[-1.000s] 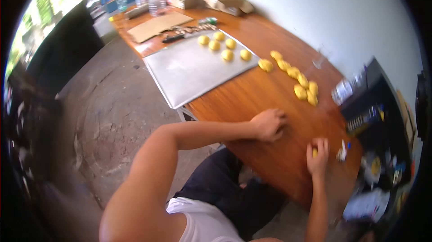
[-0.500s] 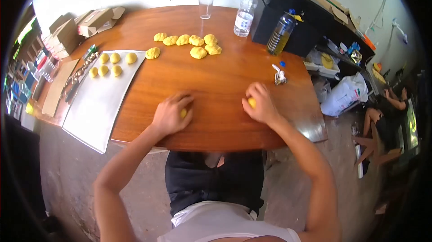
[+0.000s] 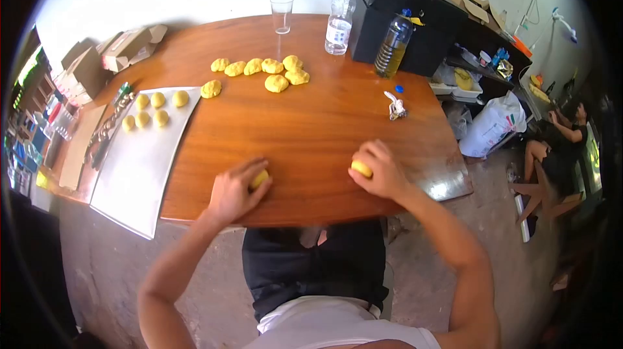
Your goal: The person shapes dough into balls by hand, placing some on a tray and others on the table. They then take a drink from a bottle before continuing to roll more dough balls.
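My left hand (image 3: pixel 235 192) is curled round a yellow dough ball (image 3: pixel 259 179) on the wooden table (image 3: pixel 292 135), near its front edge. To the right, my right hand (image 3: pixel 379 170) cups another yellow dough ball (image 3: pixel 361 168) against the tabletop. Several rougher yellow dough lumps (image 3: pixel 276 83) lie in a loose group farther back. At the left, a metal tray (image 3: pixel 133 174) bears several smooth yellow balls (image 3: pixel 180 98) at its far end.
Behind the dough stand a glass (image 3: pixel 281 17), a water bottle (image 3: pixel 339 21) and an oil bottle (image 3: pixel 394 44) beside a black box (image 3: pixel 415 24). Cardboard boxes (image 3: pixel 130 47) sit back left. A white cord (image 3: pixel 395 106) lies at right. Another person (image 3: pixel 564 135) sits far right.
Both hands have shifted slightly on the table with their dough balls, and more of each ball now shows. The camera view has tilted a little.
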Demonstrator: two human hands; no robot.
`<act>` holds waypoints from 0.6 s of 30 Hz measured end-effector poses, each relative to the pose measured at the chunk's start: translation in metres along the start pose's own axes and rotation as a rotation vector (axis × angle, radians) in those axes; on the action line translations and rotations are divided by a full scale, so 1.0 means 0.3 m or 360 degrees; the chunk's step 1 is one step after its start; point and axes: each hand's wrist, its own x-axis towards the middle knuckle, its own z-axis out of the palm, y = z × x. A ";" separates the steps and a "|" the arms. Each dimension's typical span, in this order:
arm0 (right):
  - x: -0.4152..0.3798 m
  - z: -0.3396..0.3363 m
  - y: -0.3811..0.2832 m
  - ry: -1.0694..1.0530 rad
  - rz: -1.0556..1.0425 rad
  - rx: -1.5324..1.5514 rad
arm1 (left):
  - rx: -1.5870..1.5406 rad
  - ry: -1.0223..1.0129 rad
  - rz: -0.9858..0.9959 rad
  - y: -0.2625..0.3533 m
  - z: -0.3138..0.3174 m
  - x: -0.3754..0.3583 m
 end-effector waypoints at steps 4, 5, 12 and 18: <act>0.227 0.222 0.127 0.0360 0.0006 -0.0066 | 0.0049 0.0194 -0.0071 -0.005 0.194 0.319; 0.259 0.271 0.120 0.0407 0.0040 0.0042 | 0.0057 0.0214 -0.0053 0.012 0.233 0.344; 0.035 0.092 -0.101 0.0078 -0.0134 0.0283 | -0.0097 0.0012 0.0311 0.055 0.105 0.030; 0.060 0.039 0.055 0.0097 -0.0140 -0.0027 | 0.0104 0.0037 0.0071 0.008 0.043 0.100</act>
